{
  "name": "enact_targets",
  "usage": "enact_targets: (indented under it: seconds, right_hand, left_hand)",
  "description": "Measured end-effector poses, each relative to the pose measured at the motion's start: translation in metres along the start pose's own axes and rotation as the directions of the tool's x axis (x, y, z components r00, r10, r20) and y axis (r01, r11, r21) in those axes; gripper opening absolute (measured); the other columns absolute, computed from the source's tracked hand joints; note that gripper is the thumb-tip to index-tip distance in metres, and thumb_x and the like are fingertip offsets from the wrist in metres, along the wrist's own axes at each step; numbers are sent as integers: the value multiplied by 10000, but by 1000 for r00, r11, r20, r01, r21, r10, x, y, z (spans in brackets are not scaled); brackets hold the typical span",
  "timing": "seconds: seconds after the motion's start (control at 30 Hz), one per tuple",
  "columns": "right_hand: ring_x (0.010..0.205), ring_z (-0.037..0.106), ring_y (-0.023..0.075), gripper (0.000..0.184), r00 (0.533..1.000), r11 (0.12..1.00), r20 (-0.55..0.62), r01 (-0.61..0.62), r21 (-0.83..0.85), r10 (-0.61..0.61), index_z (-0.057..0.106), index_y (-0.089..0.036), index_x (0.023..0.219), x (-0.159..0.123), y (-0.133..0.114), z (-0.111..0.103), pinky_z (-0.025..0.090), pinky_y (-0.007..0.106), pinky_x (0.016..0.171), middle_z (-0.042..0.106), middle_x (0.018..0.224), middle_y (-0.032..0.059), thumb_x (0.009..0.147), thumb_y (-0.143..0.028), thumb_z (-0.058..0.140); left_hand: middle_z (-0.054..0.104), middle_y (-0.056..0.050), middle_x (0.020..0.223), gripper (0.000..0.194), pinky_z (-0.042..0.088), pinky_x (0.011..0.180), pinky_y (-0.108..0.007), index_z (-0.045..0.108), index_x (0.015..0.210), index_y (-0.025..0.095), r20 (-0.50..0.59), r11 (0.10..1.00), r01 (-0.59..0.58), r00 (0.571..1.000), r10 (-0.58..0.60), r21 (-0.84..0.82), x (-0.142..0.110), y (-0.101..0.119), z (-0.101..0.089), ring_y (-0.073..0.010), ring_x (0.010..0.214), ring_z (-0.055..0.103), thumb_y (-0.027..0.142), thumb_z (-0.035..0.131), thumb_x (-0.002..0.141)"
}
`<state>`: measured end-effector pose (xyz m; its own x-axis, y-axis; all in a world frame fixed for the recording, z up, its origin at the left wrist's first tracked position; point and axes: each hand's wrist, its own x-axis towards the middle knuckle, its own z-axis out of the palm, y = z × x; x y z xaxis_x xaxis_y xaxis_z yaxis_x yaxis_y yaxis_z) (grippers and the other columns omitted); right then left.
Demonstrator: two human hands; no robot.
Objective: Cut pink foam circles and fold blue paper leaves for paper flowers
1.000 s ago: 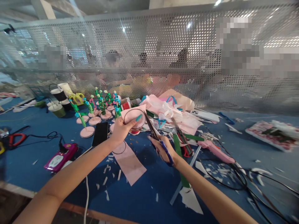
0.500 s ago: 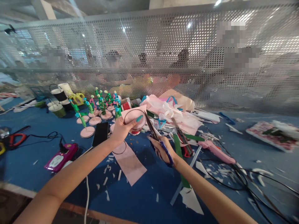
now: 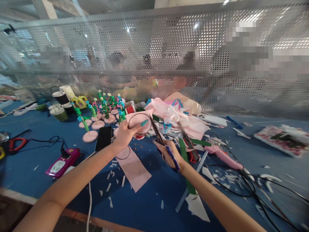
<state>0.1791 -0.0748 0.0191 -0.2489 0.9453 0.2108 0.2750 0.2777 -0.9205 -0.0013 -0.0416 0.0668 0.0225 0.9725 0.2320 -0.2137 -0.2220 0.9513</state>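
Little changed: left hand (image 3: 126, 132) pinching pink paper (image 3: 138, 120), dark ring (image 3: 140, 113); right hand (image 3: 171, 156) gripping scissors (image 3: 157, 133) at paper's edge; corner uncut.

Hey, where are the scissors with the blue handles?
In the head view, the blue-handled scissors are just right of the middle, in the right hand, with their blades by the right edge of the pink sheet in the left hand.

1. We look out from the wearer's head, forward and down.
2. We face a perforated screen (image 3: 166, 35) across a blue table (image 3: 147, 204).
3. Near us, mid-view: left hand (image 3: 124, 133) and right hand (image 3: 174, 154).
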Motion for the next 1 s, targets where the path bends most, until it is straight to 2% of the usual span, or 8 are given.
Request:
enact_targets:
  seconds: [0.17, 0.27, 0.47, 0.6, 0.8, 1.0]
  right_hand:
    - [384, 327, 78, 461, 1000, 1000, -10, -10, 0, 10, 363, -217, 574, 0, 0, 1, 247, 216, 360, 338, 405, -58, 799, -574, 548]
    - [391, 336, 80, 470, 1000, 1000, -8, 4, -20, -4, 356, -215, 561, 0, 0, 1, 256, 217, 365, 348, 411, -52, 804, -572, 540]
    - [382, 360, 92, 471, 1000, 1000, -17, -10, -11, 9, 364, -219, 565, -1, -1, 2, 283, 228, 367, 357, 420, -49, 789, -592, 545]
    - [364, 362, 93, 461, 1000, 1000, -6, -23, 16, 23, 379, -220, 584, -1, -1, 3, 276, 227, 360, 358, 402, -53, 793, -599, 537]
    - [377, 354, 91, 457, 1000, 1000, -9, -10, -10, 10, 385, -216, 583, 0, 3, 1, 268, 228, 369, 353, 411, -52, 791, -590, 545]
    - [401, 354, 97, 455, 1000, 999, -26, 5, -45, -7, 371, -216, 576, 1, 7, 1, 273, 234, 388, 350, 423, -48, 802, -577, 533]
  left_hand:
    - [747, -55, 840, 385, 587, 661, -305, 732, 809, 134, 6, 998, 12, 1000, -12, -67, 0, 0, 0, -230, 778, 702, 394, 815, 537]
    - [741, -40, 791, 386, 579, 610, -280, 728, 796, 132, -6, 996, 14, 1000, -15, -90, 1, -2, 0, -203, 708, 696, 402, 817, 533]
    - [733, -35, 754, 375, 576, 581, -280, 727, 797, 125, 3, 999, 10, 1000, -10, -47, 3, -3, -3, -180, 634, 681, 400, 806, 555]
    - [709, -24, 654, 359, 559, 543, -277, 721, 720, 118, 12, 1000, 21, 1000, -21, 8, 3, 1, -3, -175, 569, 661, 407, 814, 529]
    - [736, -34, 728, 334, 566, 641, -280, 735, 742, 129, 12, 999, -12, 1000, 12, 39, 4, 5, -3, -186, 664, 686, 378, 816, 534]
    - [724, -37, 675, 363, 567, 599, -290, 725, 718, 119, 8, 1000, 18, 1000, -18, 2, 3, 6, -2, -187, 611, 677, 399, 823, 510]
